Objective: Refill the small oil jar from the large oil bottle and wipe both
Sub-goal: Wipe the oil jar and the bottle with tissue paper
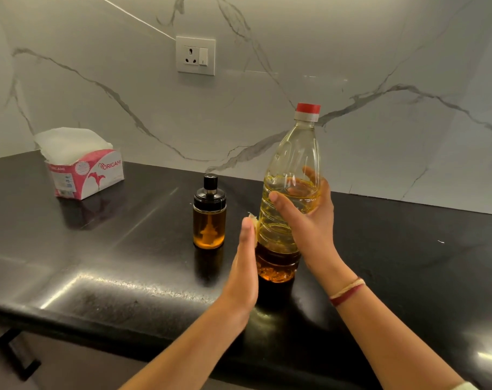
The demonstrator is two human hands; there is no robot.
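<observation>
Left hand (243, 266) flat, right hand (309, 223) gripping bottle (294, 153)

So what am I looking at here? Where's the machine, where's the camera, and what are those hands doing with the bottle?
There is no machine here. These are a person's two bare hands, filmed by one wide camera worn on the head, looking forward and down. The right hand grips the large oil bottle, its red cap on, round the middle. The left hand presses a small tissue against the bottle's lower side with straight fingers, so it looks like wiping. On the black counter, just left of the bottle, stands the small oil jar, black lid on, with amber oil inside. Further back on the left sits an open tissue box.
</observation>
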